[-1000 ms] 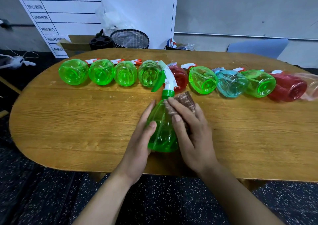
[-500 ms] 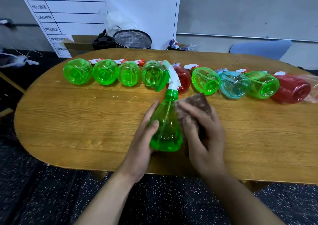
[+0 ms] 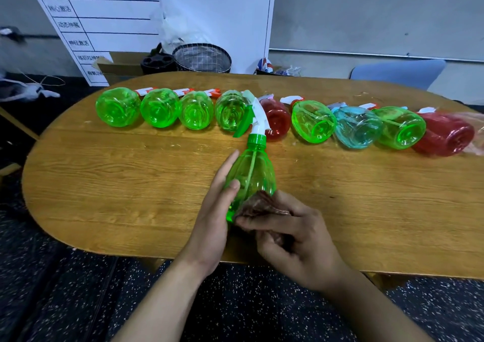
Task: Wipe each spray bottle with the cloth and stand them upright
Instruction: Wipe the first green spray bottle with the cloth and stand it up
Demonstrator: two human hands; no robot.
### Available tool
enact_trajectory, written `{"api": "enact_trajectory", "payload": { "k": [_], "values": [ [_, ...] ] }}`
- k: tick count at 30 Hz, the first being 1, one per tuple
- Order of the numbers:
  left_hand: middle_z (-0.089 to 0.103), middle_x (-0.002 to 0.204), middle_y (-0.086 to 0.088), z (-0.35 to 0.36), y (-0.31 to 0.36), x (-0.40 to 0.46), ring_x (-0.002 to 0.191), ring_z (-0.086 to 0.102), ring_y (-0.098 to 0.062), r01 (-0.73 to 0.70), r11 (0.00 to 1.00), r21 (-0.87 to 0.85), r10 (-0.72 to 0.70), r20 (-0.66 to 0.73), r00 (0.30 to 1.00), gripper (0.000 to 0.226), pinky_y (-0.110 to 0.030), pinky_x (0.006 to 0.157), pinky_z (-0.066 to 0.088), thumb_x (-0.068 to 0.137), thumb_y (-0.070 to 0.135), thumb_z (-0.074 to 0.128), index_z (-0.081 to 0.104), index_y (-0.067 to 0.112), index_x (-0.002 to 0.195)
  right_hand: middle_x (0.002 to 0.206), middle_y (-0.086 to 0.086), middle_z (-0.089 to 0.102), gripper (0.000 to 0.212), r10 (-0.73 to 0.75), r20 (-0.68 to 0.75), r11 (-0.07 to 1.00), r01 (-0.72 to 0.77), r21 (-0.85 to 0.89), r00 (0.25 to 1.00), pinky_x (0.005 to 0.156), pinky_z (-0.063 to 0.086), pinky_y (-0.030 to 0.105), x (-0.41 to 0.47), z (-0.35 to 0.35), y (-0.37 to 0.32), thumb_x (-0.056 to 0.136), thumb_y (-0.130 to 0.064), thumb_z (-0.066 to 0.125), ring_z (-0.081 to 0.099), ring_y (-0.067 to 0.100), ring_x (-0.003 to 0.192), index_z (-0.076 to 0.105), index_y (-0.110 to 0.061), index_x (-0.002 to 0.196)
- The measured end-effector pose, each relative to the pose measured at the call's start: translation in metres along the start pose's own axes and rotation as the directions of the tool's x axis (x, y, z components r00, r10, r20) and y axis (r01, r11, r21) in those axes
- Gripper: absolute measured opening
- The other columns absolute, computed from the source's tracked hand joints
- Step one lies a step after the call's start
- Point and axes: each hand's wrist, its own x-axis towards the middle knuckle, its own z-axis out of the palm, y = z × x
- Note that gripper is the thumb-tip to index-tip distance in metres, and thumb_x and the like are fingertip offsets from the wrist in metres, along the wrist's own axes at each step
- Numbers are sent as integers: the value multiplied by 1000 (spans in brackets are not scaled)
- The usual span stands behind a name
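A green spray bottle (image 3: 252, 170) with a white trigger head stands near the front edge of the wooden table (image 3: 104, 184). My left hand (image 3: 214, 211) holds its left side, fingers straight along the body and thumb on the front. My right hand (image 3: 296, 239) grips a brown cloth (image 3: 258, 205) and presses it against the bottle's lower right side. Behind, a row of several bottles lies on its side with bases toward me: green ones (image 3: 119, 110), a red one (image 3: 276, 120), another green (image 3: 313, 124), a blue one (image 3: 357, 127), a green (image 3: 400, 127) and a red (image 3: 445, 137).
A wire-mesh basket (image 3: 203, 57), a black holder (image 3: 157, 63) and a cardboard box (image 3: 117, 67) stand behind the table by a whiteboard (image 3: 104, 14). A blue chair back (image 3: 398, 73) shows at the far right. Bare tabletop stretches left and right of my hands.
My right hand has slid the cloth down from the bottle's upper right side to its base. The left hand keeps its hold on the bottle.
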Motion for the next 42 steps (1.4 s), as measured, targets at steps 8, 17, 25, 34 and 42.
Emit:
{"api": "enact_trajectory", "payload": {
  "k": [8, 17, 25, 34, 42],
  "values": [
    [48, 165, 8, 2, -1, -1, 154, 44, -22, -4, 1000, 29, 3, 51, 999, 48, -62, 125, 33, 105, 43, 55, 52, 51, 152, 132, 3, 69, 33, 210, -324, 977, -209, 37, 923, 100, 46, 21, 29, -5, 9, 104, -13, 58, 63, 11, 123, 71, -17, 134],
    [54, 161, 4, 1, 3, -1, 150, 50, -24, 7, 1000, -18, -7, 20, 1000, 49, -60, 126, 32, 106, 44, 51, 50, 49, 154, 114, 9, 66, 34, -26, -90, 995, 18, -95, 996, 76, 57, 32, -1, 10, 5, 96, -13, 63, 66, 18, 92, 76, -18, 127],
    [49, 164, 10, 5, 0, -2, 154, 44, -21, -8, 1000, 26, 6, 60, 998, 54, -62, 125, 33, 101, 50, 57, 50, 49, 154, 128, 9, 70, 33, 119, -356, 993, -109, 49, 927, 95, 53, 34, 19, -4, 5, 103, -15, 54, 67, 21, 116, 70, -11, 132],
    [62, 153, 3, 3, 6, -2, 141, 60, -21, 29, 994, -108, -26, 29, 999, 53, -51, 114, 50, 104, 35, 46, 47, 42, 156, 129, 4, 70, 35, 99, -266, 990, -121, -68, 959, 93, 55, 25, 10, 10, 12, 105, -23, 57, 67, 7, 115, 64, -19, 139],
    [63, 152, -3, 6, 9, -1, 140, 60, -31, 38, 983, -178, -46, -39, 998, 48, -59, 122, 39, 102, 39, 50, 57, 47, 149, 112, 5, 72, 28, -134, -91, 977, 116, -180, 987, 84, 58, 24, -5, 20, -3, 94, -15, 67, 72, 14, 94, 80, -15, 120]
  ]
}}
